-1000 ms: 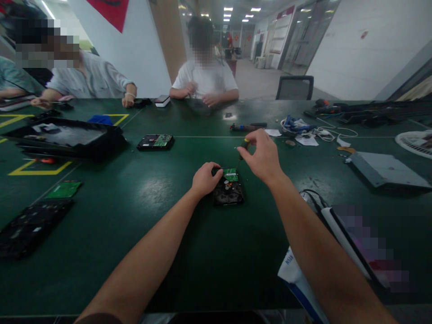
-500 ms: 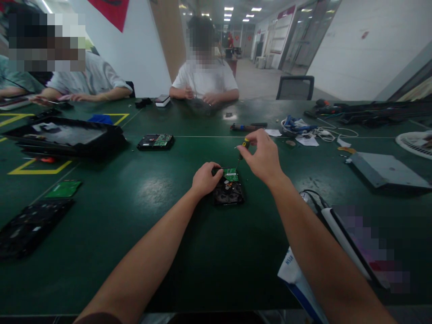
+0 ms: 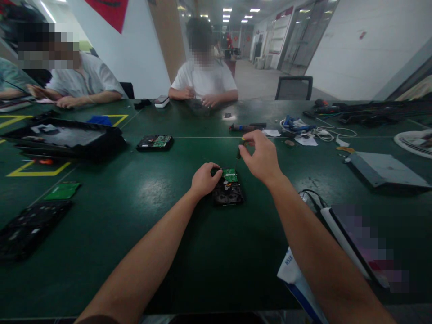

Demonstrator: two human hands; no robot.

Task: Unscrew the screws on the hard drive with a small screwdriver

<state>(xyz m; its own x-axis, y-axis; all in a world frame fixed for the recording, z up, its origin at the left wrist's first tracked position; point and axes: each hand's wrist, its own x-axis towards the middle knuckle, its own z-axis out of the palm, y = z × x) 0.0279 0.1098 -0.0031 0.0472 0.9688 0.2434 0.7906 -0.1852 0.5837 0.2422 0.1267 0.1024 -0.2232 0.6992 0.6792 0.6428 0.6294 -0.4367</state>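
A black hard drive point(image 3: 228, 191) with a small green circuit board at its far end lies on the green table point(image 3: 141, 189) in front of me. My left hand point(image 3: 204, 179) is closed on the drive's far left corner and holds it down. My right hand point(image 3: 261, 155) hovers just beyond and right of the drive, its fingers pinched on a small screwdriver point(image 3: 240, 148) with a yellow and black handle. The screwdriver's tip is lifted above the board.
A second hard drive point(image 3: 154, 142) lies further left, a black tray point(image 3: 64, 137) beyond it. A green board point(image 3: 62, 191) and dark panel point(image 3: 27, 227) sit at left. Cables and tools point(image 3: 303, 128), a grey metal plate point(image 3: 384, 168) and a bag point(image 3: 340, 243) are at right. Two people sit opposite.
My right hand has lifted the screwdriver up off the drive's board and tilted it. My left hand and the drive have stayed put.
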